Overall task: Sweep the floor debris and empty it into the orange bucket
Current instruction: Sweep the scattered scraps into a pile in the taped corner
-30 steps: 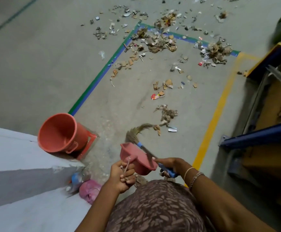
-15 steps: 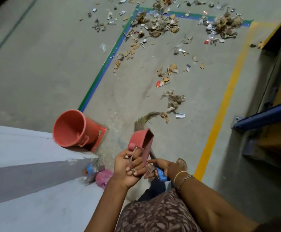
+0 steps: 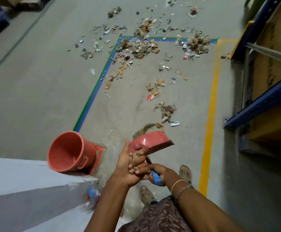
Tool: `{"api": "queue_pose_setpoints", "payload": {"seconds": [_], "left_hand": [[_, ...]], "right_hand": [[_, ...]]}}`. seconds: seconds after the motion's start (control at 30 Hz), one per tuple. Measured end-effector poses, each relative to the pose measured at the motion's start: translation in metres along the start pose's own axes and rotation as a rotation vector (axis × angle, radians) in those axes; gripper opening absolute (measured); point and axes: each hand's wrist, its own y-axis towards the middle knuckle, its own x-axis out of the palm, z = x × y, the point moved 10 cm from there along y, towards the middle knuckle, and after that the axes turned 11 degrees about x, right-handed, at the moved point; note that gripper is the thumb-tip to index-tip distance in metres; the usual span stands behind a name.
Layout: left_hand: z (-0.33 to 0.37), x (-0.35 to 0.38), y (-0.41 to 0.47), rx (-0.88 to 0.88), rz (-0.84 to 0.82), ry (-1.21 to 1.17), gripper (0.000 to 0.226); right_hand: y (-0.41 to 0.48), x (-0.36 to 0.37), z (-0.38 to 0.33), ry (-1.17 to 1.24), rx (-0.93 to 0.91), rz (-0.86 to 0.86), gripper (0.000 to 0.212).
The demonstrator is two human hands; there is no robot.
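Grey floor [image 3: 36,81] bears scattered debris [image 3: 141,49] and orange bucket [image 3: 66,151]

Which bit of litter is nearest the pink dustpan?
The small brown scrap beside the broom, just past the dustpan rim; the other clumps lie farther up the floor.

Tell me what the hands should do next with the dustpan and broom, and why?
Probably lower the dustpan to the floor beside the nearest scraps. The left hand holds it lifted and tipped, catching nothing, while the right hand grips the broom, whose bristles lie by those scraps. Much debris lies unswept.
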Motion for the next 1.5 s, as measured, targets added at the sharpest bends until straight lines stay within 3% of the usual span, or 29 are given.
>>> {"api": "queue_pose_setpoints", "payload": {"seconds": [0.07,0.23,0.3,0.47,0.63,0.83,0.87,0.93,0.97,1.0,1.03,1.1,1.17,1.23,1.3,1.37,1.5], "left_hand": [[0.002,-0.035,-0.003,-0.039,0.079,0.152,0.066],[0.008,-0.116,-0.005,-0.055,0.27,0.507,0.051],[0.01,-0.141,-0.004,-0.049,0.315,0.49,0.047],[0.011,-0.205,0.001,-0.049,0.425,0.33,0.065],[0.017,-0.243,0.021,-0.053,0.439,0.257,0.038],[0.039,-0.293,0.034,0.1,0.601,0.894,0.03],[0.04,-0.3,0.035,0.089,0.606,1.053,0.036],[0.062,-0.296,0.019,0.059,0.715,1.646,0.044],[0.075,-0.279,0.012,0.168,0.761,1.901,0.039],[0.083,-0.258,0.005,0.334,0.757,2.005,0.032],[0.087,-0.245,0.001,0.459,0.704,1.973,0.028],[0.087,-0.243,0.013,0.59,0.497,1.786,0.043],[0.082,-0.238,0.028,0.571,0.272,1.649,0.051],[0.079,-0.227,0.033,0.549,0.142,1.51,0.036],[0.083,-0.202,0.03,0.617,0.075,1.435,0.016],[0.092,-0.191,0.034,0.677,0.055,1.354,0.009],[0.11,-0.168,0.037,0.782,-0.006,1.29,0.018]], "right_hand": [[0.002,-0.008,0.004,-0.053,0.007,0.066,0.058],[-0.015,-0.023,0.023,-0.265,-0.005,0.214,0.02],[-0.023,-0.03,0.033,-0.319,-0.024,0.247,0.004],[-0.044,-0.06,0.051,-0.398,-0.024,0.412,0.01],[-0.056,-0.072,0.063,-0.356,-0.033,0.427,0.021],[-0.083,-0.067,0.067,-0.252,-0.117,0.426,0.02],[-0.086,-0.066,0.068,-0.241,-0.127,0.429,0.017],[-0.089,-0.063,0.069,-0.236,-0.132,0.431,0.012],[-0.09,-0.062,0.069,-0.237,-0.133,0.435,0.012],[-0.09,-0.061,0.067,-0.236,-0.136,0.44,0.012],[-0.089,-0.06,0.065,-0.23,-0.138,0.444,0.013],[-0.085,-0.058,0.063,-0.221,-0.135,0.445,0.013],[-0.079,-0.058,0.063,-0.225,-0.12,0.45,0.014],[-0.073,-0.058,0.062,-0.228,-0.107,0.452,0.014],[-0.07,-0.056,0.061,-0.229,-0.107,0.447,0.013],[-0.071,-0.054,0.06,-0.219,-0.111,0.44,0.012],[-0.073,-0.051,0.059,-0.21,-0.121,0.426,0.012]]}}
